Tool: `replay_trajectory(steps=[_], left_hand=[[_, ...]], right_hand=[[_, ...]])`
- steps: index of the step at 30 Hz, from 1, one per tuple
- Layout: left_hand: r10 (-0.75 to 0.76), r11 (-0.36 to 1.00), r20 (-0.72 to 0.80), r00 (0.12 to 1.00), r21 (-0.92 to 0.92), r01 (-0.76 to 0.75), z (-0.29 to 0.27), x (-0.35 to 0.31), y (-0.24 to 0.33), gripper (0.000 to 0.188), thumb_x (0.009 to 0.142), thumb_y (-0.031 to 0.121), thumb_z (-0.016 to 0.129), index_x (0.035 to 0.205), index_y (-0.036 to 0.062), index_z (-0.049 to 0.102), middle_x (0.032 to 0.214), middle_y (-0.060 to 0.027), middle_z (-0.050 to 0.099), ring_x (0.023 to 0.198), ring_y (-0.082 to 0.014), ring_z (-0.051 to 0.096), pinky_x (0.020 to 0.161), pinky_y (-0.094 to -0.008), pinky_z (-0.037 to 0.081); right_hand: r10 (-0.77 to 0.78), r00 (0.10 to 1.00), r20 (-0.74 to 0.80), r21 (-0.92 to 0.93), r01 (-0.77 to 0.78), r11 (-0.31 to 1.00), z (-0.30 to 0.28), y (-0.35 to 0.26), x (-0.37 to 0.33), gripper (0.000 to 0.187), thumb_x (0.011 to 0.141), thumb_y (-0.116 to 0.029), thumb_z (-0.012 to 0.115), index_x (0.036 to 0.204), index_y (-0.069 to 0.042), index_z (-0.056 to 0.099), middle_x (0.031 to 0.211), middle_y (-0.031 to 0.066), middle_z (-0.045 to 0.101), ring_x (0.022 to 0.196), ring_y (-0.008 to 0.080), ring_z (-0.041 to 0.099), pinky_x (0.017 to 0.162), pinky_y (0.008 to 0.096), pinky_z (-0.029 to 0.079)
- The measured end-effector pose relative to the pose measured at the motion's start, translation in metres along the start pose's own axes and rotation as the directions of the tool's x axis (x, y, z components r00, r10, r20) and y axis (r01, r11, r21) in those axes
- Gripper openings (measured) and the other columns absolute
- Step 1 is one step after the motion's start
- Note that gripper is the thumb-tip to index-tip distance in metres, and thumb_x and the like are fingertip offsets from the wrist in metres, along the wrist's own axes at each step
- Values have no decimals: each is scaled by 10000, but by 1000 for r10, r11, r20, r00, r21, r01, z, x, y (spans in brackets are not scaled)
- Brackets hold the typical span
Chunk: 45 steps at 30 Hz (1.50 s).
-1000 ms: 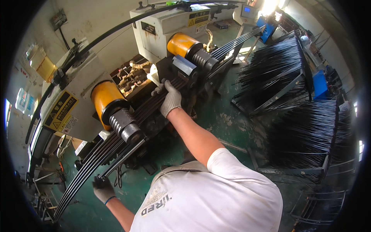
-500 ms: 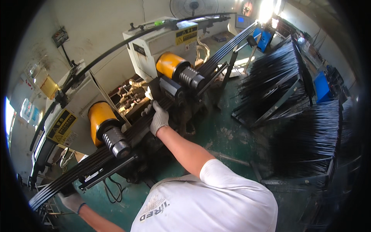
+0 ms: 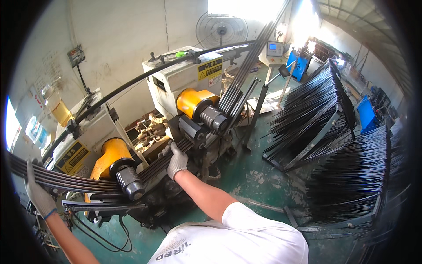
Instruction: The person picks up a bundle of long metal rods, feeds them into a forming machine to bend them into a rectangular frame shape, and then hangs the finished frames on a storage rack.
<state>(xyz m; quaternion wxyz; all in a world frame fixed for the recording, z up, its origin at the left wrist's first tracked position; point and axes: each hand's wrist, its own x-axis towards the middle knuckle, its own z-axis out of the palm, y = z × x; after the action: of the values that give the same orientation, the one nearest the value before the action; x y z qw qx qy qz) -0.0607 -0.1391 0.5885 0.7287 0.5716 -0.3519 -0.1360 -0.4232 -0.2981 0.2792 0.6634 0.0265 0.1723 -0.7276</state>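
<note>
A bundle of long, dark metal rods [image 3: 81, 182] runs side by side across a two-headed machine, its outer parts sloping up at both ends. Near the left end, my gloved left hand [image 3: 40, 193] is closed on the rods, fingers lying over their front. My gloved right hand [image 3: 177, 162] is closed around the middle stretch between the heads, thumb pointing up. Each head has a yellow housing with a black coil spring: the left housing [image 3: 110, 158] and the right housing [image 3: 193, 101]. The rods pass under the left spring [image 3: 127, 178] and the right spring [image 3: 212, 116].
Racks hold many thin dark rods, one rack [image 3: 307, 119] at the right and another [image 3: 351, 180] nearer. A curved black bar [image 3: 145, 75] arches over the machine. A control box [image 3: 274, 49], a fan [image 3: 222, 31] and blue cabinets [image 3: 297, 66] stand farther back. Black cables [image 3: 125, 235] hang below.
The rods' outer parts, straight before, now slope upward on both sides. My left hand has risen with the left end. My right hand stays at the middle.
</note>
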Motion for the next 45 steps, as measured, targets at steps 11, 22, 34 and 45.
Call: replay_trajectory(steps=[11,22,34,45], left_hand=[[348,895,411,842,121,-429,162,-43,30,321,1071,222,601,1310,13,651,931,-6,642,795,-107,620,751,-284,514],[275,877,502,820,219,-428,167,-49,40,375,1028,132,570,1372,-14,601,922,-17,602,804,-107,577,779,-285,494],[258,908,535,804,151,-392,163,-37,38,417,1021,178,631,1380,-34,600,971,-21,641,850,-109,610,801,-279,502],[289,938,471,834,38,-346,189,-26,61,382,1033,244,671,1333,9,638,1008,-59,703,830,-113,637,769,-277,517]], right_hand=[[-36,999,6,-4,36,999,-8,-8,5,133,1079,-199,665,1062,-67,664,818,44,607,692,213,581,708,426,541],[-8,1000,28,-12,8,1000,-1,2,-1,150,1097,-213,639,1072,-67,665,794,29,589,686,202,589,709,426,552],[-41,998,43,-31,42,999,-7,8,6,157,1089,-214,648,1056,-62,668,798,27,588,680,195,581,704,417,553],[-52,998,21,-13,52,999,-8,0,7,170,1092,-216,654,1100,-46,650,781,34,570,686,196,585,681,413,564]])
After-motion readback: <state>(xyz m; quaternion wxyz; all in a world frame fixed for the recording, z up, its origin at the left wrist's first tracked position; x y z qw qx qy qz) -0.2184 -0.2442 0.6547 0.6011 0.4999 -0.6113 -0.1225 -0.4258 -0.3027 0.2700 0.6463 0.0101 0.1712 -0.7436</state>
